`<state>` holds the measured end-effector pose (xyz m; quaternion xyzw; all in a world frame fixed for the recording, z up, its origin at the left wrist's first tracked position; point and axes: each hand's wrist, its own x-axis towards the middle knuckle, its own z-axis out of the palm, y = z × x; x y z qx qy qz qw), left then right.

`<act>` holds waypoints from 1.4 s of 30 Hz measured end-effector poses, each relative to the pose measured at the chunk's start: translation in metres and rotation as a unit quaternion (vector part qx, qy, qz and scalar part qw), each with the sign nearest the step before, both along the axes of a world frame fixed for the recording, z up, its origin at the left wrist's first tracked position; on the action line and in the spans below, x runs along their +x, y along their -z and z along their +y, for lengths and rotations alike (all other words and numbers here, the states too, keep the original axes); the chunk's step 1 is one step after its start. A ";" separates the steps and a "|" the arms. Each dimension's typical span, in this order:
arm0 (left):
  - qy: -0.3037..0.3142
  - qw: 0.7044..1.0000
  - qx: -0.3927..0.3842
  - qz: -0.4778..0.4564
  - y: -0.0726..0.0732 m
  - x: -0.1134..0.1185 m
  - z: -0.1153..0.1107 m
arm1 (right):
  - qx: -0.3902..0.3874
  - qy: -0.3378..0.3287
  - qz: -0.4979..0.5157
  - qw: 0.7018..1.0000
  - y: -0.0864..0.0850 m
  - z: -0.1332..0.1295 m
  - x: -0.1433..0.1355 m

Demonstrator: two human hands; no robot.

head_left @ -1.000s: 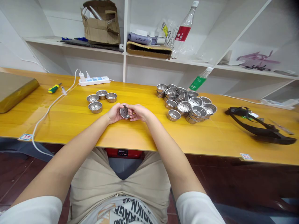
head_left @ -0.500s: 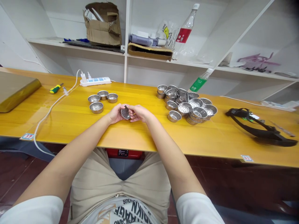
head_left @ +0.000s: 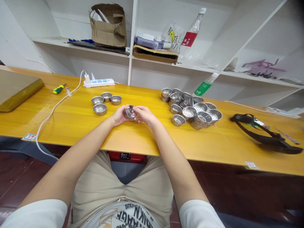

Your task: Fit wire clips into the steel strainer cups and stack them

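Observation:
My left hand (head_left: 119, 116) and my right hand (head_left: 144, 114) meet over the middle of the yellow table (head_left: 152, 139), both closed around one small perforated metal strainer cup (head_left: 129, 112). The cup is tilted with its holed bottom showing; my right fingers pinch its right rim. To the left lie several similar cups (head_left: 104, 102) set apart in a small group. On the right sits a heap of several more strainer cups (head_left: 191, 108).
A white power strip (head_left: 97, 83) with its cable (head_left: 51, 112) and a yellow-green screwdriver (head_left: 59, 89) lie at the back left, a gold-coloured box (head_left: 16, 90) at far left. A black strap device (head_left: 266, 133) rests at right. Shelves behind hold a cardboard box (head_left: 108, 25) and bottles (head_left: 190, 34).
The view has shifted slightly; my hands stay together on the cup, turning it a little so its perforated bottom faces up more.

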<state>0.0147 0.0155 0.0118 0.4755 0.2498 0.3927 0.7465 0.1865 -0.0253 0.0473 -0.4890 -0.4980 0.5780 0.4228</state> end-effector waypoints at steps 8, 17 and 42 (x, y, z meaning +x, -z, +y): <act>-0.043 0.999 -0.015 -0.022 0.003 -0.001 0.003 | 0.110 0.049 -0.032 0.992 0.007 0.002 -0.002; -0.087 0.995 -0.039 -0.028 0.003 0.003 0.003 | 0.266 0.029 -0.190 0.945 0.024 0.005 -0.004; -0.059 0.998 -0.016 -0.033 -0.001 -0.007 0.003 | 0.231 -0.003 -0.164 0.959 0.011 -0.003 0.001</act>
